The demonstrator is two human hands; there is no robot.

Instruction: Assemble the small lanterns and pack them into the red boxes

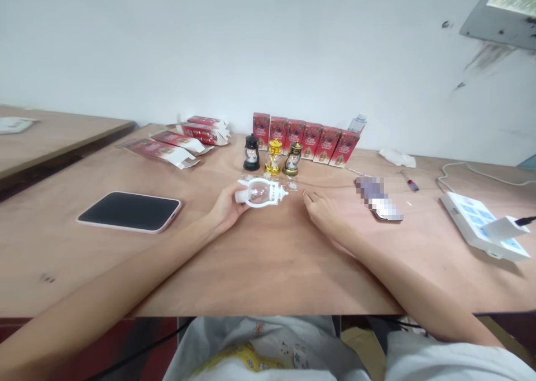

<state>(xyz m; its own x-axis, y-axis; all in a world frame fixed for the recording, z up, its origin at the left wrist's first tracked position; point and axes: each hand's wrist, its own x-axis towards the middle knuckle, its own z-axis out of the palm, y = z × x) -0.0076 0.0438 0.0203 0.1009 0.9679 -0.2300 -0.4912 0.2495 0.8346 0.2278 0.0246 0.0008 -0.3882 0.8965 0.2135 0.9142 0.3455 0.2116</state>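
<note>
A small white lantern [262,193] with a clear globe lies on its side in my left hand [228,208], gripped by its base end, with its top pointing right. My right hand [324,213] rests on the table to the right of the lantern, apart from it, its fingers stretched forward and low on the wood. Just beyond the white lantern stand three upright lanterns: a black one [252,153], a gold one [273,158] and a bronze one [292,159]. Small clear bits [292,186] lie in front of them, too small to name.
Several red boxes [312,141] stand in a row by the wall; opened red cartons [167,146] lie at back left. A pink-edged phone [129,211] is left, another phone [379,198] right. A screwdriver [411,184], tissue [397,158] and power strip [481,225] lie farther right.
</note>
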